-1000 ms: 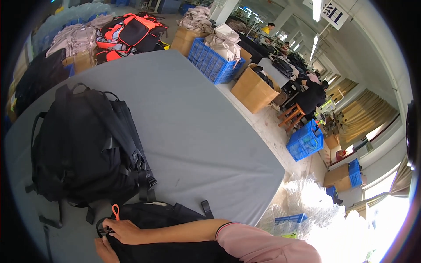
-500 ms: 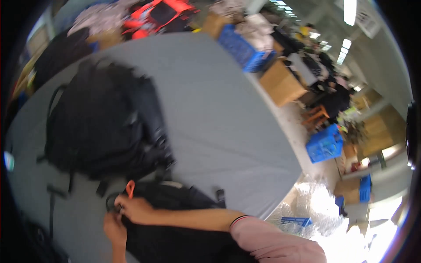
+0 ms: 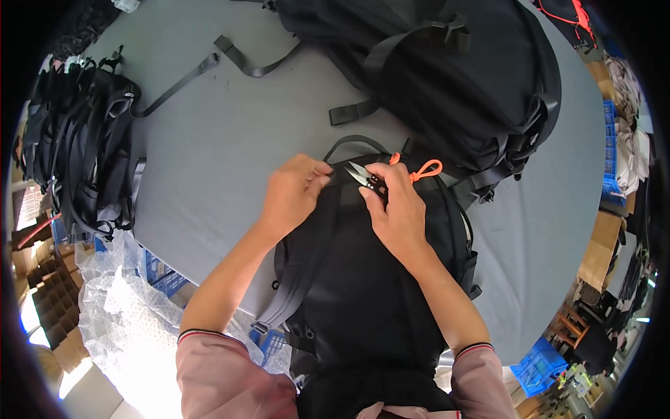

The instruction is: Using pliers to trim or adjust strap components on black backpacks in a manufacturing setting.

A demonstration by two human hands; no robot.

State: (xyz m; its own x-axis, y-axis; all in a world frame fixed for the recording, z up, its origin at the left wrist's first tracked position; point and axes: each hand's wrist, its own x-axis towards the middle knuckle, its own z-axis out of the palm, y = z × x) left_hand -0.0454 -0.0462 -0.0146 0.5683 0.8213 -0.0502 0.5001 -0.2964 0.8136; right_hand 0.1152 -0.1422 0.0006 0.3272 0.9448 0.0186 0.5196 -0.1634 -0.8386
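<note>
A black backpack (image 3: 363,279) lies in front of me, its top end away from me, with a carry loop (image 3: 352,140) and orange cord pulls (image 3: 427,170) there. My right hand (image 3: 399,213) grips small thread snips (image 3: 360,174) over the top of the pack, their pointed blades apart and aimed left. Just left of the blade tips, my left hand (image 3: 293,195) is closed in a pinch beside the base of the carry loop. Whatever sits between those fingertips is too small to make out.
A second black backpack (image 3: 433,63) covers the far right of the grey table (image 3: 202,160), its loose straps trailing. Several black packs (image 3: 91,146) are piled at the left. Clear bubble wrap (image 3: 118,279) and blue crates (image 3: 541,366) stand beyond the table edges.
My view has swung round, bringing the nearer backpack to the middle. Both hands, close together before, are now slightly apart, and the snips show plainly in my right hand.
</note>
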